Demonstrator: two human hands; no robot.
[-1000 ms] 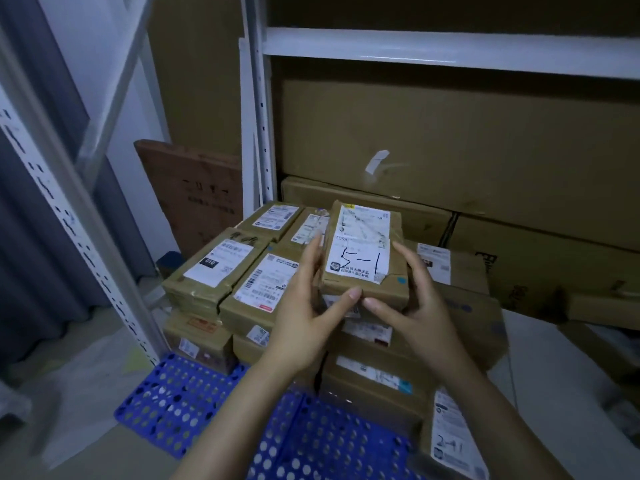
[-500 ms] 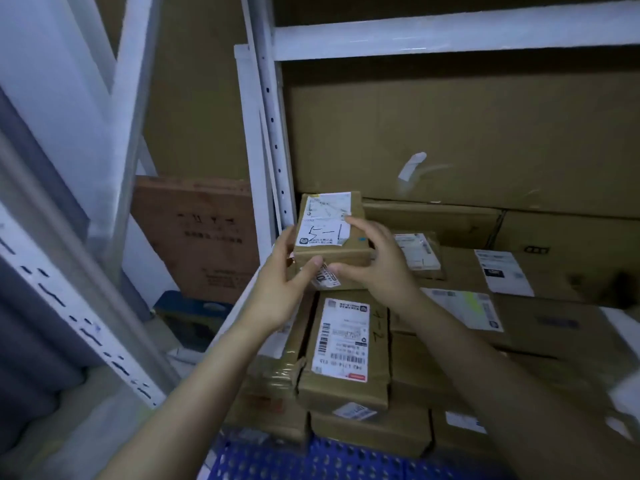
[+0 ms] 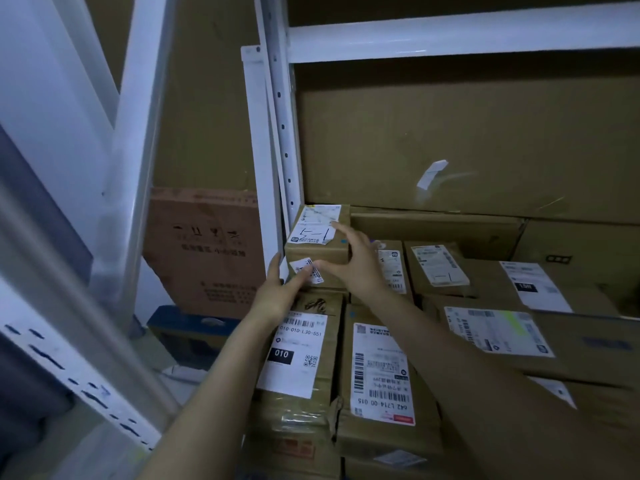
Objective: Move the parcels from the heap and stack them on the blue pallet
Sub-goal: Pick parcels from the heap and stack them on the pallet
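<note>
A small brown parcel point(image 3: 316, 250) with a handwritten white label sits on top of the stack at its back left corner, close against the white rack upright point(image 3: 277, 133). My left hand point(image 3: 277, 292) rests with straight fingers on the left side of the box under it, thumb on a small sticker. My right hand point(image 3: 356, 268) is spread over the parcel's right front corner, its fingertips touching the top label and its thumb on the front face. Several stacked labelled parcels lie below, among them one marked 010 point(image 3: 298, 358). The blue pallet is out of view.
Large cardboard cartons point(image 3: 450, 150) fill the rack behind the stack under a white beam point(image 3: 450, 32). A brown printed box point(image 3: 204, 251) leans at the left, with a blue box point(image 3: 183, 330) on the floor below it. A slanted white rack post point(image 3: 69, 368) crosses the near left.
Both hands carried the small parcel up and back to the stack's far left corner. My fingers have since straightened and loosened from around it. The view moved closer, losing the pallet.
</note>
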